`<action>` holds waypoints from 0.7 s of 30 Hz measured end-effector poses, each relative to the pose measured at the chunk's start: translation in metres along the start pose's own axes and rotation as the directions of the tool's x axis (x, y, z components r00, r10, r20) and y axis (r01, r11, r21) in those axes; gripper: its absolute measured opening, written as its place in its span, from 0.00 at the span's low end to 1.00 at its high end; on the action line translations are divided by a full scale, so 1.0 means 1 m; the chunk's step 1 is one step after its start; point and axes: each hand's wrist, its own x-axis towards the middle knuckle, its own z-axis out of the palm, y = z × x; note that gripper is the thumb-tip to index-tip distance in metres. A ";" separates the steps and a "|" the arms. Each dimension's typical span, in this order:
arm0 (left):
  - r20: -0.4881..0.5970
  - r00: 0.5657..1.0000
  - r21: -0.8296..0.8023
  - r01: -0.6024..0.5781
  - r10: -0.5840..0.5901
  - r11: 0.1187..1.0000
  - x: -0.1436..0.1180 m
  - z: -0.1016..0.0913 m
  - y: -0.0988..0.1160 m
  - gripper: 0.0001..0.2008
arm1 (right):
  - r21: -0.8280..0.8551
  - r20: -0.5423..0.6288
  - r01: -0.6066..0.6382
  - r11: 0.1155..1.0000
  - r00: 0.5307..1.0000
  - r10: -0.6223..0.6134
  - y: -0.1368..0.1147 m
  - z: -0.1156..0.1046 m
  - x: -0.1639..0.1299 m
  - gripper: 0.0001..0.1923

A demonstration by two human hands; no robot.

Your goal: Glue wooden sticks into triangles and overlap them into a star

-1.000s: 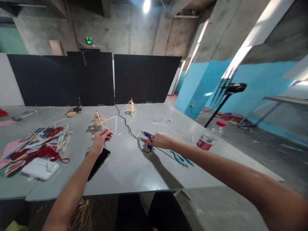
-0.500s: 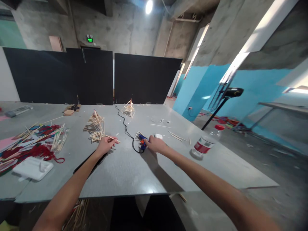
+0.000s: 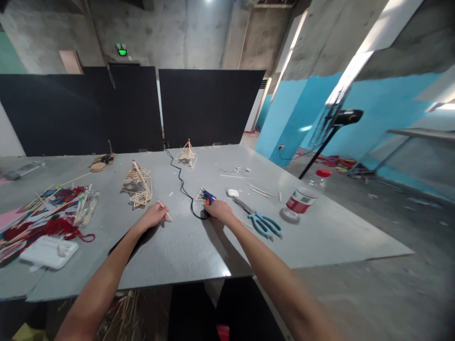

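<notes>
My left hand [image 3: 153, 217] pinches a thin wooden stick [image 3: 164, 212] low over the grey table [image 3: 185, 251]. My right hand [image 3: 218, 210] grips a blue glue gun [image 3: 207, 198] resting on the table, its black cord [image 3: 179, 180] running to the far edge. Just behind my left hand stands a stick pyramid model [image 3: 137, 183]. A smaller stick pyramid [image 3: 186, 154] is farther back. Blue-handled scissors [image 3: 261, 219] lie to the right of my right hand.
A bundle of sticks with red yarn and coloured paper [image 3: 53, 210] lies at the left beside a white box [image 3: 48, 250]. A red-capped plastic bottle [image 3: 302, 196] lies at the right. A black phone [image 3: 131, 241] is under my left forearm. Black panels [image 3: 209, 106] stand behind.
My left hand drew back from the pyramid model toward me with a stick. My right hand pulled the glue gun nearer and lower, uncovering the scissors. The camera tilted down slightly.
</notes>
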 end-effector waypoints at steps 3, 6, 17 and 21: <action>0.008 0.998 -0.029 0.055 -0.055 0.998 -0.003 -0.007 0.004 0.20 | 0.120 -0.023 0.064 0.991 0.998 -0.062 0.009 -0.008 0.005 0.22; 0.032 0.995 -0.086 0.100 -0.098 0.991 -0.006 -0.011 0.009 0.20 | 0.251 -0.088 0.178 0.951 0.983 -0.160 0.018 -0.019 0.012 0.21; 0.149 0.967 -0.146 0.228 -0.207 0.963 -0.025 -0.043 0.018 0.20 | 0.523 -0.360 0.468 0.713 0.879 -0.312 0.024 0.001 0.036 0.23; 0.047 0.987 -0.143 0.159 -0.154 0.977 -0.026 -0.046 0.017 0.19 | 0.529 -0.379 0.532 0.661 0.845 -0.377 0.039 0.013 0.034 0.22</action>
